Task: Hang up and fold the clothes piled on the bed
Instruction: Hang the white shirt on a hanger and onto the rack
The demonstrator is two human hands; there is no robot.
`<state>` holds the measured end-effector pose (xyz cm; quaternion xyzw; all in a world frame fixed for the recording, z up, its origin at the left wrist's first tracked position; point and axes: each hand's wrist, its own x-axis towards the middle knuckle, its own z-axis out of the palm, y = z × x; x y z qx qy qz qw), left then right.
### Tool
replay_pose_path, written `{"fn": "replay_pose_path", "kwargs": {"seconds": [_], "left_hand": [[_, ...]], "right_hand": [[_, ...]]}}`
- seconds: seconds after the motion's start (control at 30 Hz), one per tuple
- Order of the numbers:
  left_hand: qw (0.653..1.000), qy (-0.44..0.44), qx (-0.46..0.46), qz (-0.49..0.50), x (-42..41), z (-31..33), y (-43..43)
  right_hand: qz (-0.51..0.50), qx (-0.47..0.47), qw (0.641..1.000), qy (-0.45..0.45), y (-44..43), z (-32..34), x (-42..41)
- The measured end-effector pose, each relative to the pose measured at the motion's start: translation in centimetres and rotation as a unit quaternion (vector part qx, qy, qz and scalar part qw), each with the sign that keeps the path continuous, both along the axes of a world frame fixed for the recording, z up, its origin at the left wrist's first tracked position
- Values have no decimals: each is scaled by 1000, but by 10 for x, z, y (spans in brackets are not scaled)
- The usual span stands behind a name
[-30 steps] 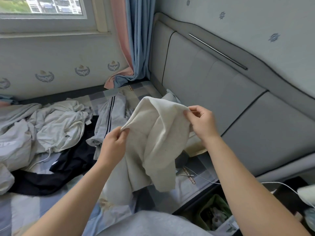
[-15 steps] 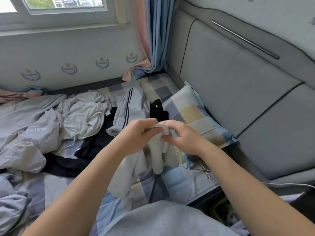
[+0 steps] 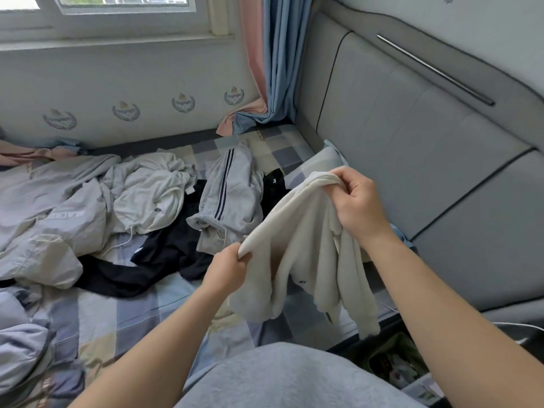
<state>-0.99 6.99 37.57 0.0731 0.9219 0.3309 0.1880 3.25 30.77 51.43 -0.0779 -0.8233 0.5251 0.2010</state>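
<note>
I hold a cream-white knit garment [image 3: 306, 248] up above the bed. My left hand [image 3: 228, 267] grips its lower left edge, and my right hand [image 3: 353, 201] grips a bunched edge higher up on the right. The cloth stretches between them and its loose ends hang down toward the mattress. A pile of clothes lies on the bed to the left: a grey striped garment [image 3: 229, 198], a black garment [image 3: 153, 257], a white garment [image 3: 150, 192] and a light grey jacket [image 3: 50, 219].
The bed has a checked sheet [image 3: 123, 319] and a checked pillow [image 3: 297, 169] by the grey padded headboard [image 3: 412, 148]. A blue and pink curtain [image 3: 270, 60] hangs in the corner. A green basket [image 3: 391, 360] sits in the gap beside the bed.
My hands were together on the bunched garment half a second ago. They have moved apart, the right one up and rightward, and the garment is spread out between them.
</note>
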Motion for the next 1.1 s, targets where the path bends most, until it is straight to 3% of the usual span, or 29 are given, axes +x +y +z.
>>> {"fn": "replay_pose_path", "kwargs": {"seconds": [0.1,0.17,0.27,0.4,0.57,0.73,0.8,0.87,1.0,1.1], "left_hand": [[989,-42,113,90,-8,19,4],[964,-85,199,155,-16,38,9],[918,-179,307,178,-14,67,26],[861,-252,381,223,0,90,44],[792,-283,475,258,5,107,52],[762,-284,513,275,-7,112,40],[773,-260,524,244,-15,112,29],[824,-233,484,181,-18,108,21],[929,-246,275,12,-2,98,20],[936,-272,212,-74,22,87,34]], "right_hand": [[-49,8,996,-74,7,-14,1],[-29,17,991,-133,4,-21,8],[71,9,979,-192,-13,-26,24],[196,-78,933,-292,-50,-47,54],[75,-78,950,-294,-83,-85,68],[26,-59,969,-240,-53,-86,53],[3,-79,971,-227,-43,-76,45],[-24,-100,972,-213,-35,-63,35],[-89,-146,970,-170,-25,-44,18],[-108,-197,963,-146,-27,-30,11]]}}
